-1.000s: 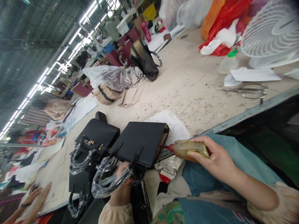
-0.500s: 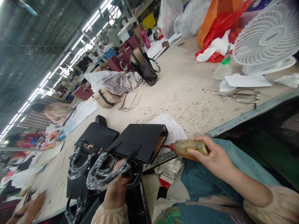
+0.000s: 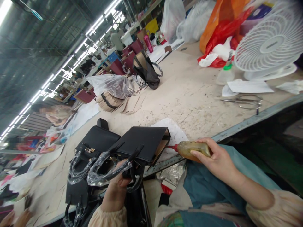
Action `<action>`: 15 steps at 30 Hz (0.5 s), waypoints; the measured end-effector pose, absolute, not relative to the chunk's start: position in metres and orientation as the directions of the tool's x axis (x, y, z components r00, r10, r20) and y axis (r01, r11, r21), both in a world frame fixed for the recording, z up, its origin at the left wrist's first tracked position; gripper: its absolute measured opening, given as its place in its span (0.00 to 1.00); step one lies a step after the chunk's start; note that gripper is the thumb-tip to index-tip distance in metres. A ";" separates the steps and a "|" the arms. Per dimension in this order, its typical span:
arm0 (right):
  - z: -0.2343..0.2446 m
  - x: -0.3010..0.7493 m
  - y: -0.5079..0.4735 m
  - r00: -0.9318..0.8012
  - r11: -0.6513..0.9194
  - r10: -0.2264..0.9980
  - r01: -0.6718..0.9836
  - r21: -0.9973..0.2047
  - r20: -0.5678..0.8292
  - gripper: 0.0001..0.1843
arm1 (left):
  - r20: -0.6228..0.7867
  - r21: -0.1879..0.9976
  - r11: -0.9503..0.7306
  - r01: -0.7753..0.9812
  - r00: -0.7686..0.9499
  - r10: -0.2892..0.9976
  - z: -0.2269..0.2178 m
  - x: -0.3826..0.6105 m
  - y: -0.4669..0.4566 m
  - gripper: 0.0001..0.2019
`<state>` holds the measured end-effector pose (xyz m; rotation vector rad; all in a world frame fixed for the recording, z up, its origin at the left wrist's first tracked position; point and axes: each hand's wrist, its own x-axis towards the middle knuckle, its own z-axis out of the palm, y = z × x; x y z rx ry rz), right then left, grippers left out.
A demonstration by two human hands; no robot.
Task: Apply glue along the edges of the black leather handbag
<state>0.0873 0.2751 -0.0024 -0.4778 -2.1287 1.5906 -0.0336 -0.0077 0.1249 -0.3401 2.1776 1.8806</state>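
Glue bottle (image 3: 193, 150) lies in the right hand (image 3: 219, 162), fingers (image 3: 198, 154) wrapped around its amber body, its long axis running leftward so the red nozzle points at the open end of the black handbag (image 3: 142, 143). That nozzle tip sits just beside, perhaps touching, the tan inner lining at the bag's right edge. Left hand (image 3: 115, 192) is clenched around the plastic-wrapped handle (image 3: 106, 170) from below, steadying the bag on the table (image 3: 196, 97). A second black bag (image 3: 94, 142) lies just beside it on the left. Scissors (image 3: 246, 101) rest well apart, near the white fan (image 3: 270, 41).
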 end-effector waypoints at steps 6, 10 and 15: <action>0.002 0.090 0.269 -0.868 0.197 0.489 0.013 -0.980 0.087 0.16 | -0.434 0.898 0.059 -0.436 -0.900 -0.041 0.127 -0.050 0.005 0.10; -0.002 0.079 0.273 -0.853 0.235 0.507 0.003 -0.972 0.120 0.16 | -0.589 0.808 -0.032 -0.588 -0.806 -0.065 0.126 -0.060 0.000 0.03; -0.007 0.066 0.282 -0.819 0.279 0.561 0.049 -0.959 0.122 0.18 | -0.617 0.786 -0.046 -0.617 -0.777 -0.120 0.127 -0.065 0.000 0.08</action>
